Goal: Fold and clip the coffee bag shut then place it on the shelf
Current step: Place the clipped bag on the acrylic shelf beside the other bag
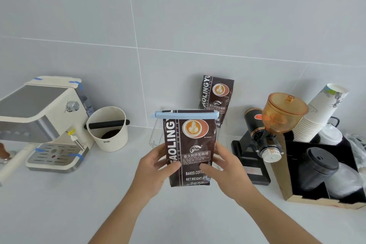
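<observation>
A dark brown coffee bag (190,144) stands upright above the white counter, held between both hands. A light blue clip (186,114) spans its folded top edge. My left hand (152,170) grips the bag's left side, thumb across the front. My right hand (225,170) grips the right side the same way. Behind the bag, a clear acrylic shelf (156,136) stands against the wall. A second coffee bag (216,97) of the same kind rests on that shelf, leaning on the tiles.
A cream espresso machine (45,125) sits at the left, with a white knock box (109,128) beside it. At the right stand a black grinder with an amber hopper (273,125), a stack of paper cups (320,111) and a box of lids (320,174).
</observation>
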Motion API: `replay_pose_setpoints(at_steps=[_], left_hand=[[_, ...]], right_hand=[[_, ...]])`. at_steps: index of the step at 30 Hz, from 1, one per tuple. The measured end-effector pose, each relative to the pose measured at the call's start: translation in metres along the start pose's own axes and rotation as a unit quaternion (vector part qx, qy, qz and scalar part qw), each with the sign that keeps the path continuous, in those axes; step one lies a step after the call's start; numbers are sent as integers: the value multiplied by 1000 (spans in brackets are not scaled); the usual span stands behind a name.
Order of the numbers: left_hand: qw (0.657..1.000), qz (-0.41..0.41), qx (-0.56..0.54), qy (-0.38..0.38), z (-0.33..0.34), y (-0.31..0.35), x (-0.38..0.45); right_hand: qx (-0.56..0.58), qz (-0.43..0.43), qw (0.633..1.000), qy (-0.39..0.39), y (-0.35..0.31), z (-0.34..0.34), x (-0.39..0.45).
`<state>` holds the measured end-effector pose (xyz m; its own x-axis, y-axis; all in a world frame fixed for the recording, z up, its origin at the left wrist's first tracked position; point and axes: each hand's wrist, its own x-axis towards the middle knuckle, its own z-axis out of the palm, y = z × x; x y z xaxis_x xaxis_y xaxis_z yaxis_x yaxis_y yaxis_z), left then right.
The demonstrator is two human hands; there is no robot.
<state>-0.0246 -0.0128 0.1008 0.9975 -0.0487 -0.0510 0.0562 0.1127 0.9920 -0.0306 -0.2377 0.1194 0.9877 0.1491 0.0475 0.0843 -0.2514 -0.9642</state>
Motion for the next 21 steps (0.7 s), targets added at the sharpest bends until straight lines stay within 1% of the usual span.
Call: replay_pose_setpoints(at_steps=[8,16,18,21], left_hand=[[999,41,30,16,-25,39,35],[998,37,34,-37,-38,60,76],[997,47,45,-39,-40,62,86],[995,63,67,-38,-43,62,105]], right_hand=[[9,-22,999,36,-34,21,38],[29,-18,996,82,-47,35,79],[32,-18,996,85,-45,38,91],[6,-19,996,93,-41,41,112]])
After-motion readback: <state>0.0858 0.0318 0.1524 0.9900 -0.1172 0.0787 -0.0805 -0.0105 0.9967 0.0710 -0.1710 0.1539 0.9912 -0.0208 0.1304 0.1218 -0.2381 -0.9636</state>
